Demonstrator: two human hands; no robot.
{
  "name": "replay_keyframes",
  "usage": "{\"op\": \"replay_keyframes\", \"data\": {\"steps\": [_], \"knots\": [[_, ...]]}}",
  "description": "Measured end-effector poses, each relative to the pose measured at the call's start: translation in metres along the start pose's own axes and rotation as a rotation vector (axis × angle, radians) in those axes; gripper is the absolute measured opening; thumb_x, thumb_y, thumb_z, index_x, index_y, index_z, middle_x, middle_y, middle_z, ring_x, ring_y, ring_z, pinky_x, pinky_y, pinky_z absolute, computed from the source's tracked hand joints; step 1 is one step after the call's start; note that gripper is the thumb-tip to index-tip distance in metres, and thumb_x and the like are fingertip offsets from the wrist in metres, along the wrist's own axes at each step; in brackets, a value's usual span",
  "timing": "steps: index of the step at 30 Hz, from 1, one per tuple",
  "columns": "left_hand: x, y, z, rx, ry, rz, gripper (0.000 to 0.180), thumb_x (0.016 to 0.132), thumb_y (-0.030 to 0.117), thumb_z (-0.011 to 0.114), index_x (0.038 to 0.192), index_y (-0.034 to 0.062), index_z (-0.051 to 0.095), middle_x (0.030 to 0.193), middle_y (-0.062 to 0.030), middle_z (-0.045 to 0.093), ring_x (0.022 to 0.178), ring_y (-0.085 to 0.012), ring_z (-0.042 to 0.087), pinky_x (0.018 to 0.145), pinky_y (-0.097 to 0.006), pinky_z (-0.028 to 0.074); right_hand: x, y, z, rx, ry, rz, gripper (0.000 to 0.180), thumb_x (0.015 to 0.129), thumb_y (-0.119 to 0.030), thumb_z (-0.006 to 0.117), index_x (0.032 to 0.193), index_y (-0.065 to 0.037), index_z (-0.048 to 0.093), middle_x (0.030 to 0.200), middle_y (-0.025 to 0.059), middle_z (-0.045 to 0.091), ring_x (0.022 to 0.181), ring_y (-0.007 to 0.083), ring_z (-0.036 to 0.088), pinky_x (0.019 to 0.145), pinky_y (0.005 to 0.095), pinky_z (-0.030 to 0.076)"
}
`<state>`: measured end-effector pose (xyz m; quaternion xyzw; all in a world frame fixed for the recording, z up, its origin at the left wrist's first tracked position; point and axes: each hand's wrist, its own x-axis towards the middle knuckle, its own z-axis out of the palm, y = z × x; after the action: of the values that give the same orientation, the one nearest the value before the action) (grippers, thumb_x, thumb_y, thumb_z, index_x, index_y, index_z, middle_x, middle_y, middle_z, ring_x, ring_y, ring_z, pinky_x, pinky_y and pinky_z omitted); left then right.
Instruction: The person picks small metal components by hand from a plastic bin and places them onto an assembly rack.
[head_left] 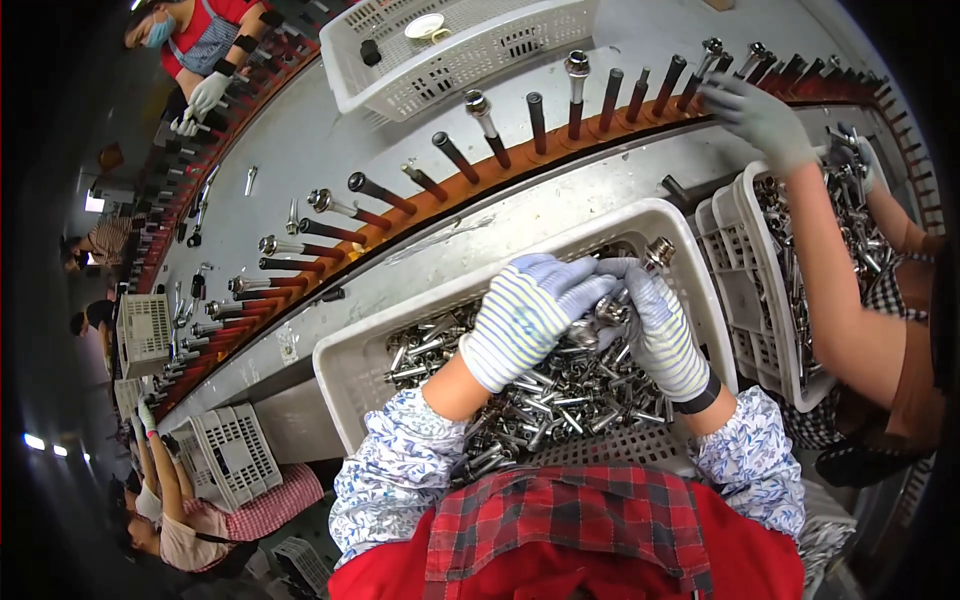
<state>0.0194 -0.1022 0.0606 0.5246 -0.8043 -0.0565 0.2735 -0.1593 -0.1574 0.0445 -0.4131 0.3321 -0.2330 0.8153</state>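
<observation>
Chromed metal fittings point(611, 309) lie clamped in the gloved right hand point(657, 322), above the near pale crate point(350, 372); the left hand point(527, 315) touches them, its grip indeterminable. Dark rods point(537, 125) stand along the bench point(290, 150) beyond.

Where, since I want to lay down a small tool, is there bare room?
Bare: grey tabletop between the far crate and a loose metal piece; most of the ledge between the orange rail and near basket. Crowded: the rail, lined with rods, and that basket, heaped with metal parts under the left hand and right hand.
</observation>
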Motion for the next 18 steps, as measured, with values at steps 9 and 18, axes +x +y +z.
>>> {"op": "replay_keyframes", "data": {"steps": [9, 18], "knots": [[-0.082, -0.16, -0.066, -0.338, 0.893, -0.677, 0.024, 0.087, -0.001, 0.059, 0.111, 0.0002, 0.058, 0.111, -0.013, 0.063, 0.101, -0.0203, 0.062, 0.095, -0.031, 0.045, 0.002, -0.007, -0.004, 0.039, 0.119, -0.123, 0.046, 0.093, -0.039, 0.053, 0.117, 0.0, 0.048, 0.106, 0.0212, 0.062, 0.073, 0.0156, 0.066, 0.06, 0.0216, 0.053], [-0.171, -0.183, -0.083, -0.633, 0.976, -0.891, 0.027, 0.089, 0.004, 0.058, 0.115, -0.0007, 0.055, 0.113, -0.0123, 0.062, 0.103, -0.019, 0.06, 0.097, -0.031, 0.043, 0.11, -0.031, 0.033, -0.347, 0.112, -0.625, 0.032, 0.092, -0.032, 0.055, 0.116, -0.012, 0.058, 0.095, 0.0079, 0.066, 0.064, 0.0091, 0.062, 0.051, 0.0187, 0.047]]}}
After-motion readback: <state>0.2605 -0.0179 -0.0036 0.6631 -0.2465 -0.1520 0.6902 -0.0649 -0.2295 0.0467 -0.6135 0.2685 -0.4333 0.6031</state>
